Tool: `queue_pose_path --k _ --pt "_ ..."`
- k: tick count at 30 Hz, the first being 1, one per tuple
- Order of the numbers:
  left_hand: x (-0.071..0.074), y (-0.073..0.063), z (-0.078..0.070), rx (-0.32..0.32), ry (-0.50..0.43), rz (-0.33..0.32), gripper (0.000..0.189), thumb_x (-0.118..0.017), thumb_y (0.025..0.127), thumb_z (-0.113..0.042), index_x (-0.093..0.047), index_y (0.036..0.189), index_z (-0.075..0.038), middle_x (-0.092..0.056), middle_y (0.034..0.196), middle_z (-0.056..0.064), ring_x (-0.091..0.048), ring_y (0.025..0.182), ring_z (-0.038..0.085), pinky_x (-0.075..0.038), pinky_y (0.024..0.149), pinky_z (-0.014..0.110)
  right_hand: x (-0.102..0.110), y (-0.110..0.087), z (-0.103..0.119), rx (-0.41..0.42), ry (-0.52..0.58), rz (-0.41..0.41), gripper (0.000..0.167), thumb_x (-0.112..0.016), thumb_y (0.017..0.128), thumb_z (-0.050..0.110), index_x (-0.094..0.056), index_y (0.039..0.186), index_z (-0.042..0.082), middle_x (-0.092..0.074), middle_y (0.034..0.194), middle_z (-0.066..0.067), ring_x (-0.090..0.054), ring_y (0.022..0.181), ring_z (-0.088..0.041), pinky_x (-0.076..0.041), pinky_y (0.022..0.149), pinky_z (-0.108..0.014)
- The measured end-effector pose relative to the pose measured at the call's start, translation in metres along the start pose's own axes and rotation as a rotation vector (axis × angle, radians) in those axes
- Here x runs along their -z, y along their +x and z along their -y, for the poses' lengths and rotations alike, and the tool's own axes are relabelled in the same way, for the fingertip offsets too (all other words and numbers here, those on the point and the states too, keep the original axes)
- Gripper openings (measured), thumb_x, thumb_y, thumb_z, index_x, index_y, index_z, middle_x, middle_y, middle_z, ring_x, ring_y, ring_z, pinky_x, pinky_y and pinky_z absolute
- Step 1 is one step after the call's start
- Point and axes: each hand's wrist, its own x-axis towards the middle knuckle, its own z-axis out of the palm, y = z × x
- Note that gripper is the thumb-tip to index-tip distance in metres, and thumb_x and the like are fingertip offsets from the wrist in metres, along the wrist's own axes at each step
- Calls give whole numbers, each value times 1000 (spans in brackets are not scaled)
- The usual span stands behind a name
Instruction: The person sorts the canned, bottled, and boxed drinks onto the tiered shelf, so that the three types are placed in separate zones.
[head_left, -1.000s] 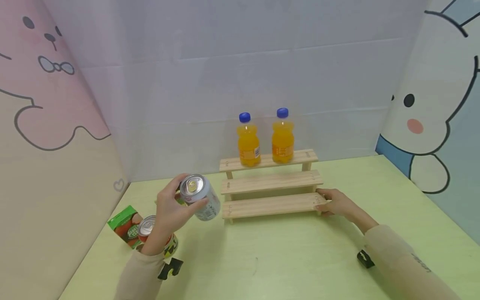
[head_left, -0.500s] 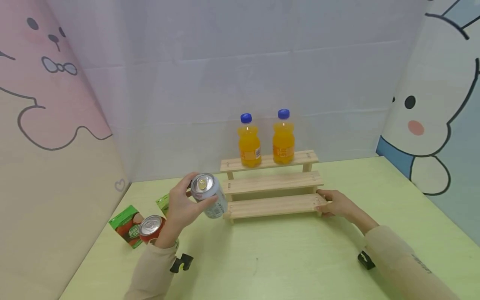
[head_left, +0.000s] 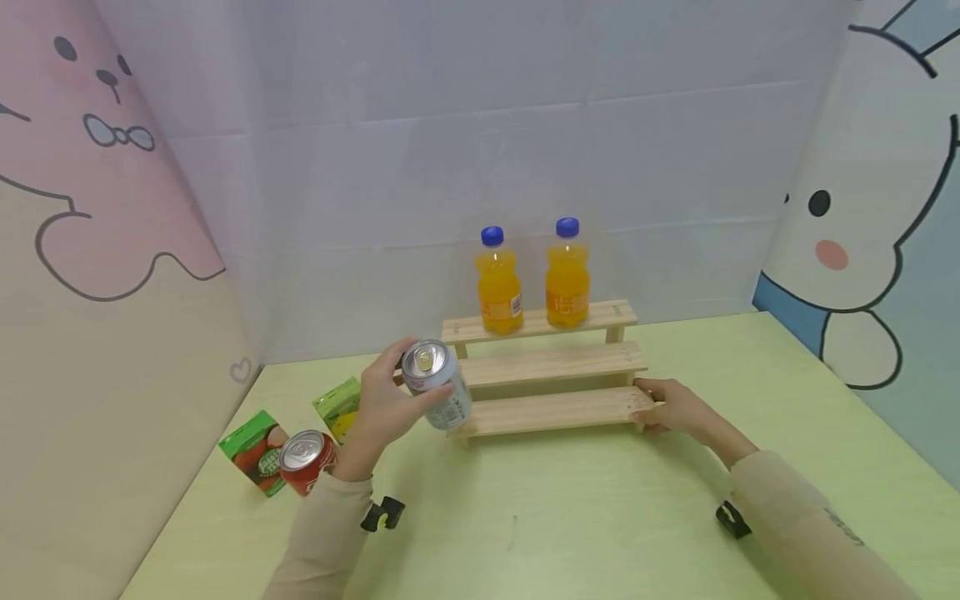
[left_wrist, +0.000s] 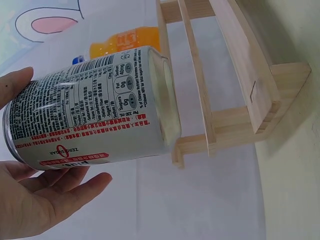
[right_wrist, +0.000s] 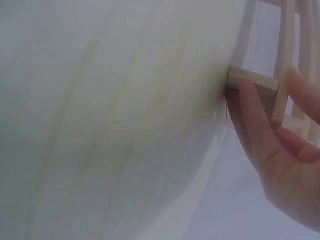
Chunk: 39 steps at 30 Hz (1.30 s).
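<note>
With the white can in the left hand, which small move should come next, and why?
Probably, the left hand should carry the white can rightward, over the rack: the can is raised near the rack's left end, the lower two shelves look bare, and the right hand grips its right end.

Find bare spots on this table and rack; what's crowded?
Bare: the table in front of the rack, between the sleeves; the rack's two lower tiers, between the silver can and the right hand; the table between that hand and the rabbit wall. Crowded: the table's left side, around the red can and two packets.
</note>
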Motion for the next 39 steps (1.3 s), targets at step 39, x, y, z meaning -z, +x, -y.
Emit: queue_pose_path --k 39 --pt "-60 21 -2 -119 -78 50 55 -84 62 -11 -56 109 -2 -62 101 8 -58 88 20 -53 68 31 0 0 -3 11 28 7 69 -61 85 5 -19 136 -16 -36 123 -42 -58 90 -27 -54 70 -38"
